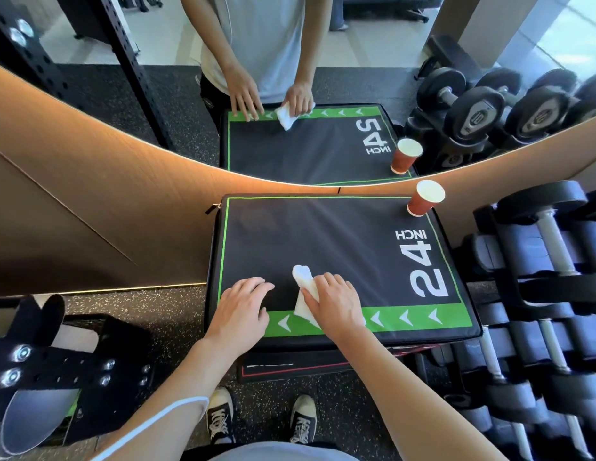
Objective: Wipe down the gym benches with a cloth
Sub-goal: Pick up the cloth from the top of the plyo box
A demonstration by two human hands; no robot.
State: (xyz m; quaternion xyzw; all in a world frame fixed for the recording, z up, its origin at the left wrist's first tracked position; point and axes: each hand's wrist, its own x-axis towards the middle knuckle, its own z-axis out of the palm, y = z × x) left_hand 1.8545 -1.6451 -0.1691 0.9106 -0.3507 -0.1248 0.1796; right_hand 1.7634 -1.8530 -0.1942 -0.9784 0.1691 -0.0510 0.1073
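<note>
The white cloth (pixel 304 296) lies low and centre in the frame, on the black padded top (pixel 323 237) marked "24 INCH", close to its near edge and partly over the green arrow band (pixel 406 317). Its long axis runs from that band up and slightly left, toward the middle of the pad. The right hand (pixel 336 302) presses on its lower right part, fingers laid fairly flat over the fabric and aimed up-left along that axis; whether the thumb tucks round the cloth I cannot tell. The left hand (pixel 241 306) rests just to the left, fingers spread and lightly bent on the pad, holding nothing.

The unwiped black surface stretches upward from the cloth, so the next stroke probably pushes away from the body. That room is open in the middle and upper left. In the pad's upper right corner stands a paper cup (pixel 424 197), a thing to steer around. A dumbbell rack (pixel 539 294) sits beside the right edge, and a mirror (pixel 290 78) rises behind the far edge.
</note>
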